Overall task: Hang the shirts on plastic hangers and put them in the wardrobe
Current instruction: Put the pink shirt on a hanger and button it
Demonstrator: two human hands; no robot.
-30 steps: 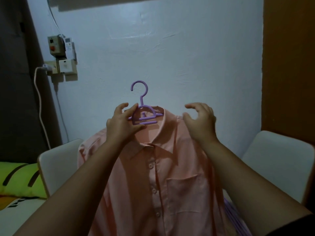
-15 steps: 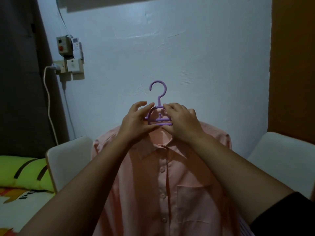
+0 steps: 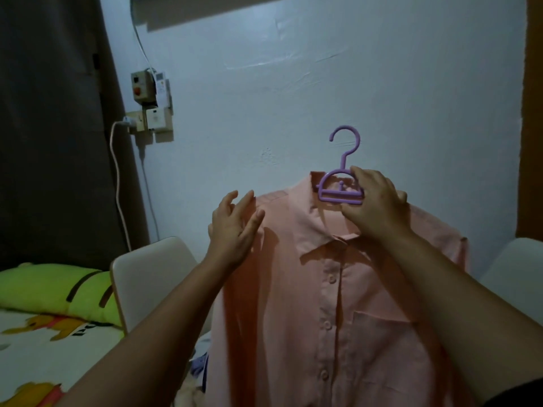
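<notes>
While the right hand is gripping the purple hanger at the collar, the pink shirt is hanging from it in mid-air before the wall. The left hand, fingers straight and apart, is touching the shirt's shoulder. Hanging is looking nearly complete; the transfer to the wardrobe, not in view, is remaining.
</notes>
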